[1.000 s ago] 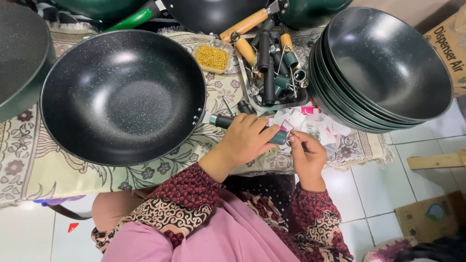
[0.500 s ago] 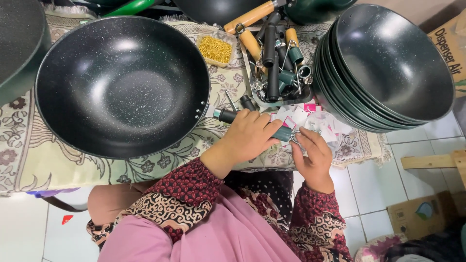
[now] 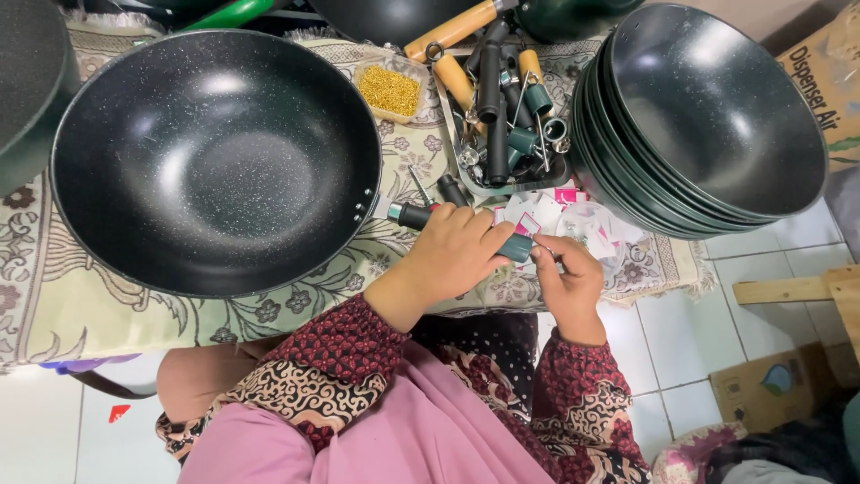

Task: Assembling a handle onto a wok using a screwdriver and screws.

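Your left hand [image 3: 457,254] lies closest to you, palm down, fingers curled over a dark handle [image 3: 448,220] that runs sideways across the patterned cloth [image 3: 54,305]. The handle's silver-ringed end [image 3: 395,211] points at the rim of the big black wok [image 3: 215,161] and sits just beside it; its teal end cap [image 3: 517,247] pokes out past your fingertips on the other side. Your grasp on the handle is firm and closed.

Your right hand [image 3: 570,285] sits just beside the teal cap, thumb and forefinger pinched together at its tip. Something small may be between them, but it is too tiny to make out, so you cannot tell what that hand holds.

Just beyond your hands lies a scatter of small white and pink paper tags [image 3: 555,211] on the cloth. Past those, a shallow tray [image 3: 455,125] holds a jumble of black handles, wooden handles and metal rings. Beside the tray, a small clear tub [image 3: 391,88] is filled with little gold-coloured pieces.

To your right, a stack of dark green woks [image 3: 708,116] stands nested together, near the tray. The large black wok rests on the cloth to your left, open side up, speckled inside. At the far left edge another dark pan [image 3: 27,81] is partly cut off. A cardboard box [image 3: 829,72] shows at the far right corner.
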